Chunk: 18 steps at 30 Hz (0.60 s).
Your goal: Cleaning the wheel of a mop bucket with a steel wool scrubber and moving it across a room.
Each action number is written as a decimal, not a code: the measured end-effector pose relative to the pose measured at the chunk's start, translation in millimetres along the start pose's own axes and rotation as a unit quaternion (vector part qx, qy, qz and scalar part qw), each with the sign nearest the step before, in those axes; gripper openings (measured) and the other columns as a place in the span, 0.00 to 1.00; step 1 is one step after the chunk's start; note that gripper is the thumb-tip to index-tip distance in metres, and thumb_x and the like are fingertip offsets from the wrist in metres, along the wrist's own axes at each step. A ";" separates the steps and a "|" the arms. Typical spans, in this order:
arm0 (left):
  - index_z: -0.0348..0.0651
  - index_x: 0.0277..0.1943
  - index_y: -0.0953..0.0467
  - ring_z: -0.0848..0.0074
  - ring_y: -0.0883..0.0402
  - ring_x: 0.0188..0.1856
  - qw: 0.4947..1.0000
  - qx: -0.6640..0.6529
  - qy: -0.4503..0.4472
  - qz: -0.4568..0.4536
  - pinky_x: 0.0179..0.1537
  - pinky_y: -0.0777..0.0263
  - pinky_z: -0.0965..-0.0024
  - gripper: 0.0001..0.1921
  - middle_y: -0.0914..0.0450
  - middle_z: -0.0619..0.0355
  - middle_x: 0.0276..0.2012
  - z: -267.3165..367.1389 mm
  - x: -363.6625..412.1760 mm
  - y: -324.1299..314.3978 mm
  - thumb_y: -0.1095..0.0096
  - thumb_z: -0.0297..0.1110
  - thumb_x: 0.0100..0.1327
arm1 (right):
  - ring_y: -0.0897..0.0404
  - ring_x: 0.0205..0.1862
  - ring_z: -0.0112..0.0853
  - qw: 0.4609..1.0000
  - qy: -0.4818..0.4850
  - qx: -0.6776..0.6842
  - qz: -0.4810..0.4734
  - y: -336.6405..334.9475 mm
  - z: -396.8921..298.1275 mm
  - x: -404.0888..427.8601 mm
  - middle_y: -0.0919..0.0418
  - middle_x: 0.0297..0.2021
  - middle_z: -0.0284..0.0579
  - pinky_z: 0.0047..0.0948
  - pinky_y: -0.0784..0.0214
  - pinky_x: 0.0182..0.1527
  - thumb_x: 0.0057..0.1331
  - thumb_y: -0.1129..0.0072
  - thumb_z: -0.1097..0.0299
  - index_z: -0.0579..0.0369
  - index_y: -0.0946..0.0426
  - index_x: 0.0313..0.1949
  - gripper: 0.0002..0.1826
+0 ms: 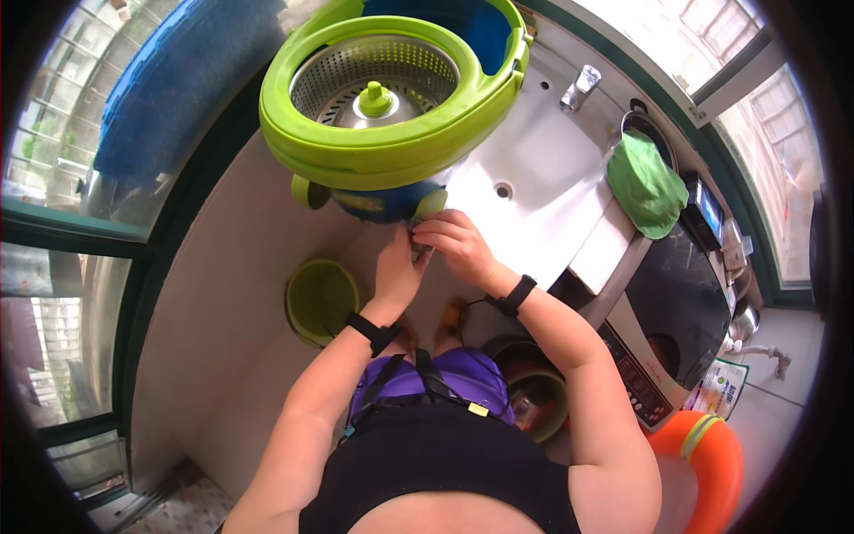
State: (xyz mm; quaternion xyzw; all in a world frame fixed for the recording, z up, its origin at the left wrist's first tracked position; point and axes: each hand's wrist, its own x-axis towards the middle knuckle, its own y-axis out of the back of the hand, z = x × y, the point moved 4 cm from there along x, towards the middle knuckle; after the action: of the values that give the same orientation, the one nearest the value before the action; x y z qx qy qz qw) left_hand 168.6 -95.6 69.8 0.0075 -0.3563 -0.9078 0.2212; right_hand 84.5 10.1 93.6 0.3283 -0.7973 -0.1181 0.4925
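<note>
A spin mop bucket with a lime-green rim (pixel 320 153) and a blue lower body (pixel 363 203) stands before me at the sink's left side. Inside it sits a perforated stainless-steel spin basket (pixel 373 63) with a green hub (pixel 375 100). Below the bucket's near side, my left hand (pixel 398 270) and my right hand (pixel 460 243) meet around a small greyish thing (pixel 419 245). Fingers hide most of it, so its kind is unclear. Just above my right fingertips is a light-green round part (pixel 432 201) on the bucket.
A white sink (pixel 527 153) with a chrome faucet (pixel 580 87) lies to the right. Beyond it are a green cloth (pixel 646 183) and a dark-lidded appliance (pixel 680 300). A yellow-green pail (pixel 322 300) stands low on the left; an orange ring (pixel 720 460) is at lower right.
</note>
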 end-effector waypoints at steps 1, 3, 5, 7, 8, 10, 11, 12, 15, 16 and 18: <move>0.39 0.48 0.36 0.45 0.24 0.38 1.000 -0.002 0.010 -0.005 0.35 0.31 0.50 0.20 0.23 0.40 0.35 2.9 1.8 -1.0 0.36 0.32 0.56 | 0.24 0.44 0.41 0.999 -0.042 -0.008 0.033 5.5 13.2 0.7 0.20 0.39 0.43 0.36 0.29 0.45 0.48 0.48 0.85 0.58 0.22 0.36 0.15; 0.39 0.49 0.36 0.45 0.24 0.38 1.000 -0.004 0.019 -0.008 0.35 0.30 0.50 0.21 0.23 0.39 0.35 3.2 2.7 -1.5 0.36 0.32 0.56 | 0.24 0.43 0.42 0.988 -0.132 -0.039 0.071 14.9 34.0 3.1 0.20 0.40 0.43 0.36 0.29 0.44 0.49 0.47 0.85 0.59 0.22 0.36 0.14; 0.40 0.49 0.36 0.45 0.23 0.37 0.999 0.038 0.004 -0.003 0.35 0.30 0.50 0.21 0.22 0.39 0.34 0.8 2.7 -0.9 0.36 0.32 0.55 | 0.25 0.47 0.43 0.994 -0.095 -0.021 0.049 8.6 19.2 -1.4 0.21 0.43 0.44 0.38 0.30 0.49 0.50 0.48 0.80 0.58 0.23 0.38 0.14; 0.40 0.50 0.36 0.45 0.23 0.37 0.999 0.035 0.005 -0.009 0.35 0.30 0.50 0.21 0.22 0.39 0.34 -1.6 1.1 2.2 0.36 0.32 0.55 | 0.24 0.49 0.40 0.999 0.022 -0.001 -0.029 -3.8 -5.2 -9.2 0.20 0.42 0.41 0.36 0.30 0.50 0.51 0.45 0.79 0.56 0.22 0.36 0.11; 0.40 0.50 0.36 0.45 0.23 0.37 0.999 0.032 0.006 -0.015 0.35 0.30 0.50 0.22 0.22 0.40 0.34 -2.8 0.4 3.0 0.36 0.32 0.55 | 0.24 0.49 0.40 0.999 0.031 0.001 -0.036 -2.4 -4.8 -10.1 0.20 0.42 0.42 0.36 0.30 0.50 0.51 0.45 0.79 0.56 0.22 0.36 0.11; 0.40 0.50 0.36 0.45 0.23 0.36 0.999 0.031 0.010 -0.024 0.35 0.30 0.50 0.22 0.22 0.40 0.33 6.5 5.0 4.3 0.36 0.32 0.55 | 0.24 0.49 0.40 0.998 0.040 -0.001 -0.043 2.4 1.1 -9.5 0.20 0.42 0.42 0.36 0.30 0.50 0.51 0.45 0.80 0.56 0.22 0.35 0.11; 0.40 0.50 0.36 0.46 0.23 0.36 0.999 0.030 0.014 -0.033 0.35 0.30 0.50 0.22 0.22 0.40 0.33 9.6 7.4 3.8 0.35 0.31 0.54 | 0.25 0.50 0.41 1.000 -0.001 -0.001 -0.017 5.9 9.4 -7.0 0.21 0.43 0.42 0.37 0.32 0.51 0.51 0.46 0.79 0.56 0.22 0.36 0.12; 0.40 0.50 0.36 0.46 0.23 0.36 0.999 0.030 0.014 -0.034 0.35 0.30 0.50 0.22 0.22 0.40 0.33 9.3 8.0 3.3 0.35 0.31 0.54 | 0.26 0.50 0.42 0.999 -0.041 -0.001 0.009 8.8 17.0 -4.7 0.22 0.43 0.42 0.38 0.33 0.53 0.51 0.48 0.78 0.56 0.23 0.37 0.13; 0.39 0.50 0.35 0.47 0.22 0.35 0.999 0.032 0.006 -0.019 0.34 0.29 0.50 0.22 0.22 0.41 0.33 5.7 6.9 4.2 0.35 0.30 0.53 | 0.24 0.47 0.41 0.991 -0.107 -0.014 0.082 7.3 22.2 -1.5 0.20 0.42 0.43 0.37 0.30 0.49 0.50 0.46 0.84 0.57 0.22 0.36 0.13; 0.39 0.50 0.35 0.47 0.22 0.35 0.999 0.038 0.000 -0.014 0.35 0.29 0.50 0.22 0.22 0.41 0.34 4.0 5.4 5.8 0.35 0.31 0.54 | 0.24 0.47 0.41 0.998 -0.052 0.010 0.045 0.4 7.2 -0.5 0.20 0.42 0.44 0.37 0.30 0.49 0.50 0.46 0.84 0.57 0.22 0.36 0.13; 0.39 0.49 0.35 0.47 0.22 0.35 0.999 0.044 -0.008 -0.008 0.35 0.29 0.50 0.21 0.22 0.41 0.34 3.8 5.8 7.2 0.35 0.32 0.54 | 0.24 0.47 0.41 1.000 0.003 0.028 0.000 -6.3 -6.8 -5.1 0.21 0.42 0.45 0.39 0.30 0.49 0.50 0.47 0.84 0.57 0.22 0.37 0.14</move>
State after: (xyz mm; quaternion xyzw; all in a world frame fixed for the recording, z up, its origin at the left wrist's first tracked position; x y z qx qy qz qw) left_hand 165.6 -100.2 78.2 0.0129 -0.3971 -0.8932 0.2108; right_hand 94.5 9.5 90.1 0.3424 -0.7986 -0.0948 0.4858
